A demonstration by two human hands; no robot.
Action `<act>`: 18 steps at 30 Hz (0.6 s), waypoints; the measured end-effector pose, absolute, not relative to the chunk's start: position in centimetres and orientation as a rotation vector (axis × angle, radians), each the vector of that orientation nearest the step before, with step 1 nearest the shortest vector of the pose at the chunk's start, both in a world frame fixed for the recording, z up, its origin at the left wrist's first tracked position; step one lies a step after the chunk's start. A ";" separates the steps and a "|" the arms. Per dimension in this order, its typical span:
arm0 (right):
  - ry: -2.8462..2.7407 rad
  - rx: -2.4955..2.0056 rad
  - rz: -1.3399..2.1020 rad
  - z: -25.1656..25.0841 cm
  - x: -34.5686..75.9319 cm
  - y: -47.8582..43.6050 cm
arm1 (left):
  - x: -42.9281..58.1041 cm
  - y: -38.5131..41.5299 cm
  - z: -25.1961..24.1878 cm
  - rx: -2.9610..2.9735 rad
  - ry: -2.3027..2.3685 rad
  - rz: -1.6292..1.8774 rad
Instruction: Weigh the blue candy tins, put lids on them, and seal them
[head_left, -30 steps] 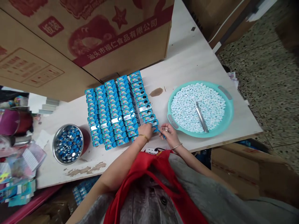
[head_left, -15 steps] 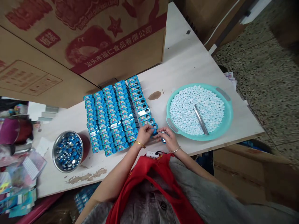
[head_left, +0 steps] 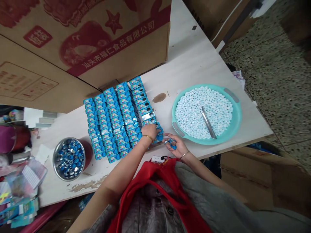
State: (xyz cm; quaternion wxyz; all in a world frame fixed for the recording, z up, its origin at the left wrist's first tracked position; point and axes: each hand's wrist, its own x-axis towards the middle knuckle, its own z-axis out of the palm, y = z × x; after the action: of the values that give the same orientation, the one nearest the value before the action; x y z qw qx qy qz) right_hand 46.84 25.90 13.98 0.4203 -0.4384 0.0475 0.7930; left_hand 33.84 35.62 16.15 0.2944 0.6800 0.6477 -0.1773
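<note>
**Well, rows and rows of blue**

The biggest thing in view is a cardboard carton [head_left: 80, 42] printed in red with Chinese text, standing beyond the block of blue tins [head_left: 111, 121]. That block lies on a white table [head_left: 194, 64], in tight slanted rows, most tins showing blue labels and a few showing silver or dark faces. Terrazzo floor [head_left: 267, 81] shows past the table's far side, to the right of the block.

Also to the right of the block sits a teal basin [head_left: 178, 129], heaped with small pale-blue candies [head_left: 204, 111], a steel scoop [head_left: 208, 123] lying in them. To the left of the block, a steel bowl [head_left: 58, 158] holds loose blue-and-silver tin pieces [head_left: 69, 158]. Further left again lies a jumble of printed papers [head_left: 29, 181] (too crumpled to read).

The person's left hand [head_left: 149, 132], wearing a gold bangle, rests on the near end of the block's last rows, its fingers curled over the tins there; whether it grips one, I cannot tell. The right hand [head_left: 173, 145], with a thin silver bangle, sits just off the block's near corner, closed in a pinch on a small blue tin [head_left: 173, 145], which is partly hidden by the fingers.
</note>
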 end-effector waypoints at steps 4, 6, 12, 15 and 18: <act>0.087 -1.066 1.942 14.6 46.8 26.3 | 32.4 33.3 16.4 1.567 1.473 0.085; 0.095 -1.003 1.952 14.9 46.8 26.6 | 31.8 31.7 16.4 1.224 1.234 0.310; 0.153 -0.937 1.972 15.2 45.6 27.7 | 31.2 29.6 16.7 0.742 1.159 0.577; 0.132 -0.957 1.942 15.1 45.1 28.1 | 31.3 29.7 16.4 0.746 1.175 0.625; 0.076 -0.977 1.925 15.1 44.9 28.4 | 31.4 30.2 15.7 0.800 1.250 0.628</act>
State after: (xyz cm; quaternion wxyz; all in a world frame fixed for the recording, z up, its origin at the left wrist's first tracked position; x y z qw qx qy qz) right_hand 44.90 28.39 15.15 0.4713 -0.3989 0.0310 0.7860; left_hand 31.40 30.22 15.74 0.6926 0.3583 0.5593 0.2812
